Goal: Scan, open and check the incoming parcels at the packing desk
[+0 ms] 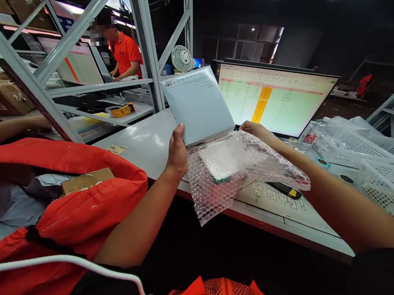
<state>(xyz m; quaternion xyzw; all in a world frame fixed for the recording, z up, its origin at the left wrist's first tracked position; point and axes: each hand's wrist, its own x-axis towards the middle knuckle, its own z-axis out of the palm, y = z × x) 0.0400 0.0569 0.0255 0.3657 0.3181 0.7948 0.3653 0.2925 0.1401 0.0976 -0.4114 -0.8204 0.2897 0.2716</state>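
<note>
A flat, light-blue package (202,106) with a barcode label at its upper left corner is tilted up in front of me. My left hand (177,151) is closed on its lower left edge, thumb on the front. Clear bubble wrap (215,203) hangs from the package's lower edge, with a whitish patch and something green showing through. Beside the lower right corner, my right hand (253,128) is closed on the bubble wrap's upper edge; its fingertips are partly hidden. Under the wrap's right part, a black and yellow cutter (285,189) lies on the table.
Behind the package stands a lit monitor (275,96). White perforated baskets (384,187) and tape rolls (323,163) are at right. A red bag (86,210) with parcels hangs at left, near the metal frame (148,47). Another person (126,55) works beyond it.
</note>
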